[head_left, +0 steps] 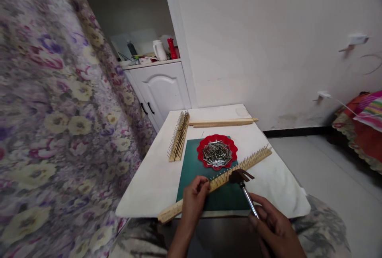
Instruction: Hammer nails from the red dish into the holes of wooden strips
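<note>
Here the right hand (270,220) is gripping the hammer (248,199), fingers wrapping around its handle just off the table's (149,186) near edge. The hammer's dark head is lying over the middle of the wooden strip (219,181), claw pointing toward the right edge; whether it is touching, I can't tell. And the strip itself? It is running aslant, its left end jutting past the near edge, its other end reaching close to the right edge, with nails bristling from the middle to that far end. Over to the left hand (195,194): it is resting on the strip near the near edge, fingers curling in, thumb and forefinger sitting close together; whether they are pinching a nail, I can't tell. Underneath, a green mat (191,170) is reaching toward the near edge, and a red bowl (201,146) is standing on its far part, brimming with loose nails (217,154). A second nail-studded piece (179,136) is lying along the left edge, while bare wooden lengths (223,123) are stretching beside the far edge.
</note>
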### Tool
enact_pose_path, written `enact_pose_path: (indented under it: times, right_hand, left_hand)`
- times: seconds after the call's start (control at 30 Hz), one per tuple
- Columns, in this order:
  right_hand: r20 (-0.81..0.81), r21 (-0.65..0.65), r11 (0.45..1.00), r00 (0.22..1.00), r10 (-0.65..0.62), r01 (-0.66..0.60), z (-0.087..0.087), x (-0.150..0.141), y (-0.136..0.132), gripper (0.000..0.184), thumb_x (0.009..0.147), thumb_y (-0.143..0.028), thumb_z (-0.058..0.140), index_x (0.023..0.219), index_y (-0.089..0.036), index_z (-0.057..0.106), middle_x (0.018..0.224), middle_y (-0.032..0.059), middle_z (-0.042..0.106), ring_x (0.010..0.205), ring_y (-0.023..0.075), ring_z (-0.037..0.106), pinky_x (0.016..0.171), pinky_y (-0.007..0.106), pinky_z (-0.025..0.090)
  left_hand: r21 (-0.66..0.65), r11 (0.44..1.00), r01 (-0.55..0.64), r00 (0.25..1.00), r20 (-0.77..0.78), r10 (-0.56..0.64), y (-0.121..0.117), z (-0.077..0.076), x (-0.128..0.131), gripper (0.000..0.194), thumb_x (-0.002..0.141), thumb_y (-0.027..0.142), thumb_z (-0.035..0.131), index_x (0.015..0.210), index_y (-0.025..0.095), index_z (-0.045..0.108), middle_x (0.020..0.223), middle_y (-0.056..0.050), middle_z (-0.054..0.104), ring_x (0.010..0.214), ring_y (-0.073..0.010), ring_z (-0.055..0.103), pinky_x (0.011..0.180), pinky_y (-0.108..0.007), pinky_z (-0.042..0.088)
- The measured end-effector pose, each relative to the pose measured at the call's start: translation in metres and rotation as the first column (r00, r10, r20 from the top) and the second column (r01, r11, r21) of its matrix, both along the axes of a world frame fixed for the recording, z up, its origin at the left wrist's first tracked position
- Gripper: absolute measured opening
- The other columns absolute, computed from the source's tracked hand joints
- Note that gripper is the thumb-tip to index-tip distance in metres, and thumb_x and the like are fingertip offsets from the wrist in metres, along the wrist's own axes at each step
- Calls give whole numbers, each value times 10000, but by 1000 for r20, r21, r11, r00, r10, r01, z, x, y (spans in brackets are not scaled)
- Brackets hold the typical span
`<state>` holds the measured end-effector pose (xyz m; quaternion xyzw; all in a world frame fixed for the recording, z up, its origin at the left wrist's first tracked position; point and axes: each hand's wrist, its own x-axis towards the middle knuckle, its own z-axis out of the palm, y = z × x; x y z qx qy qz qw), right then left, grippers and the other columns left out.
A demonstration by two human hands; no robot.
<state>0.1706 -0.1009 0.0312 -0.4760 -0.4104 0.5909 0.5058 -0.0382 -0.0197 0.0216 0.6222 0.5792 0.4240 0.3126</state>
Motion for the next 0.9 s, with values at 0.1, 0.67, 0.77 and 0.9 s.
enact_pose_path:
  times: [0.1,0.67,0.77,0.9]
  right_hand:
    - [-4,4,1000,1000,7,-7,0,0,0,522,777,-475,648,1212,-227,500,599,-48,598,312,37,371,286,133,307]
    - [-2,0,999,999,52,-52,0,0,1,507,782,-479,639,1202,-233,497,605,-57,586,275,8,328,293,132,249]
    - [-44,16,998,997,64,-63,-2,-4,1,475,788,-456,643,1194,-249,511,640,-36,612,337,52,396,296,137,302]
    - [-101,101,990,989,111,-101,-1,-13,7,377,780,-405,654,1122,-255,603,715,7,672,508,159,569,441,234,464]
  left_hand:
    - [77,997,10,999,-50,-7,-2,-6,9,152,799,262,548,699,174,622,755,-19,603,713,-156,570,645,-236,423]
    - [67,998,5,995,-96,1,2,-13,11,169,785,236,536,659,178,633,730,-15,609,691,-152,579,639,-234,418]
    - [68,998,12,995,-103,-5,1,-12,12,173,785,243,533,655,177,625,722,-14,599,682,-151,573,632,-233,411]
    - [63,998,31,994,-107,-24,1,-14,11,175,795,247,529,668,176,627,729,-15,589,677,-150,561,622,-231,400]
